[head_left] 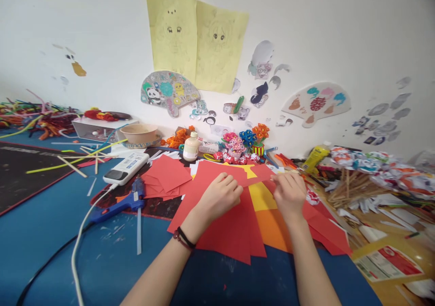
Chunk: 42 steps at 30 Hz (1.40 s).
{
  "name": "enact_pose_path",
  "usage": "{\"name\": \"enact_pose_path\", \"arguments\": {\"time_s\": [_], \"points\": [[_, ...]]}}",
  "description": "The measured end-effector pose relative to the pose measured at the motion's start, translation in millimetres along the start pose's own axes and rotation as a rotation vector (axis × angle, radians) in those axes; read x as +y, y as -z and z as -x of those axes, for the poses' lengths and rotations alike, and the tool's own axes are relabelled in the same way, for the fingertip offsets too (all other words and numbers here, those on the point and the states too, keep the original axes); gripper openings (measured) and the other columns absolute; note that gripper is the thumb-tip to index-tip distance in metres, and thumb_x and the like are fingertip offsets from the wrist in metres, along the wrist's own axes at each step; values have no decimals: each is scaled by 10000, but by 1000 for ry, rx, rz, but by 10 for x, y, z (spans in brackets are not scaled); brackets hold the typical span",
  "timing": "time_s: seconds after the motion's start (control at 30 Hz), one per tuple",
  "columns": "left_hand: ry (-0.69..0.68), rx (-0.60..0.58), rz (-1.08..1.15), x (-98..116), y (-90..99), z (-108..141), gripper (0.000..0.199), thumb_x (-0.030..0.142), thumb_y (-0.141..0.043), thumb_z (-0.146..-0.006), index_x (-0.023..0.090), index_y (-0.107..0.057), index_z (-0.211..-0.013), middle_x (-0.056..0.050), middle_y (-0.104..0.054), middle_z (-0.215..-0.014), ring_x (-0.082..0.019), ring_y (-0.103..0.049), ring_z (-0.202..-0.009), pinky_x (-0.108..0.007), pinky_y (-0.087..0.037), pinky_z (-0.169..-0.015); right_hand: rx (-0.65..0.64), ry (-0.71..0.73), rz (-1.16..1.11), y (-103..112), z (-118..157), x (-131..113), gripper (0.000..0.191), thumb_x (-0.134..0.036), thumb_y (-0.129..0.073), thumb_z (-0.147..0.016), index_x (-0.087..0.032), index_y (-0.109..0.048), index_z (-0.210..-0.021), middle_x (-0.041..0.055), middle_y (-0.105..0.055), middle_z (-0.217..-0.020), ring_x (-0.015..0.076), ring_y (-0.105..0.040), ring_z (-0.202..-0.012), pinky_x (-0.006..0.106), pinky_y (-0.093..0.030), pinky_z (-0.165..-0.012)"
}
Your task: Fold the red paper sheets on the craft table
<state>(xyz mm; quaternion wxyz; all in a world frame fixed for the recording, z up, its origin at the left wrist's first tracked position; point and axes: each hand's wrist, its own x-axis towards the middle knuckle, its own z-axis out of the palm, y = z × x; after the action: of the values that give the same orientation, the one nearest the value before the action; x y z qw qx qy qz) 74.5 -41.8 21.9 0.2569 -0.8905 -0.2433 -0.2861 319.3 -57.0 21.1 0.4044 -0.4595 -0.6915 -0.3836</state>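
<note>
Over a pile of coloured paper, my left hand (221, 196) is closed, its fingers curled and the fingertips hidden behind the knuckles. My right hand (289, 193) is closed in a pinch at the right end of a small piece of red paper (261, 174). That piece spans the space between both hands, and its left end runs to my left hand. Large red sheets (227, 238) lie beneath my hands, overlapping a yellow sheet (261, 196) and an orange sheet (272, 229). Cut red pieces (168, 174) are stacked to the left.
A blue glue gun (134, 200) and a white power strip (126, 168) with cables lie at left. A glue bottle (191, 147), pipe-cleaner flowers (234, 144) and a bowl (139, 133) line the wall. Wooden sticks (350, 186) and paper scraps crowd the right.
</note>
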Motion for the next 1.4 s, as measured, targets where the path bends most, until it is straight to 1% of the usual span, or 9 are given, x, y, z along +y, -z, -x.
{"name": "enact_pose_path", "arguments": {"time_s": [0.43, 0.53, 0.7, 0.83, 0.93, 1.0, 1.1, 1.23, 1.4], "points": [[21, 18, -12, -83, 69, 28, 261, 112, -353, -955, 167, -509, -752, -28, -498, -725, -179, -462, -718, -320, -375, -724, 96, -162, 103, -4, 106, 221, 206, -134, -495, -871, -215, -586, -705, 44, -635, -680, 223, -537, -756, 337, -381, -728], [61, 16, 2, -124, 111, 39, 253, 104, -361, -951, 163, -513, -756, -35, -512, -734, -182, -463, -720, -318, -375, -714, 103, -185, 110, -3, 105, 238, 207, -169, -511, -884, -213, -591, -699, 43, -635, -672, 226, -542, -741, 339, -380, -710], [223, 96, -23, -233, 166, 86, 296, 93, -338, -954, 158, -538, -746, -46, -550, -723, -185, -499, -733, -325, -382, -711, 224, -280, 66, 41, 88, 267, 166, -225, -574, -885, -204, -611, -725, 52, -643, -674, 226, -548, -716, 329, -414, -673], [326, 280, -91, -180, 191, 89, 206, 121, -410, -953, 148, -603, -1020, -92, -665, -994, -210, -567, -967, -346, -403, -820, 185, -262, 18, 52, 41, 123, 148, -221, -586, -887, -206, -615, -742, 51, -650, -689, 220, -553, -717, 329, -418, -671], [260, 359, -126, -35, 179, 46, 284, 119, -445, -942, 146, -570, -1195, -100, -631, -1226, -214, -517, -1181, -345, -379, -954, 117, -179, -91, 15, -6, -102, 138, -153, -574, -884, -207, -606, -761, 43, -651, -705, 207, -558, -726, 319, -429, -682], [229, 313, -150, 46, 160, 11, 319, 138, -442, -950, 156, -553, -1248, -91, -605, -1285, -204, -487, -1242, -348, -339, -1030, 39, -73, -175, -19, -26, -240, 144, -99, -552, -880, -205, -611, -803, 41, -661, -732, 197, -564, -736, 314, -440, -699], [329, 209, -165, 65, 137, -17, 271, 202, -441, -965, 172, -580, -1195, -88, -635, -1216, -205, -531, -1181, -381, -316, -1059, -6, 3, -220, -54, -36, -354, 137, -77, -555, -872, -197, -612, -838, 46, -667, -745, 194, -565, -737, 318, -443, -707], [455, 79, -111, -37, 134, 9, 163, 269, -481, -952, 180, -611, -992, -69, -664, -962, -221, -577, -1007, -423, -347, -1014, 25, -89, -222, -48, -46, -361, 107, -102, -583, -875, -196, -619, -838, 50, -667, -746, 201, -568, -746, 326, -449, -716], [404, 61, -107, -78, 107, 50, 141, 160, -470, -931, 190, -594, -871, -29, -621, -813, -198, -551, -871, -406, -357, -973, 35, -129, -201, -22, -70, -360, 84, -116, -595, -880, -186, -639, -868, 57, -690, -781, 199, -584, -769, 324, -453, -738]]}}
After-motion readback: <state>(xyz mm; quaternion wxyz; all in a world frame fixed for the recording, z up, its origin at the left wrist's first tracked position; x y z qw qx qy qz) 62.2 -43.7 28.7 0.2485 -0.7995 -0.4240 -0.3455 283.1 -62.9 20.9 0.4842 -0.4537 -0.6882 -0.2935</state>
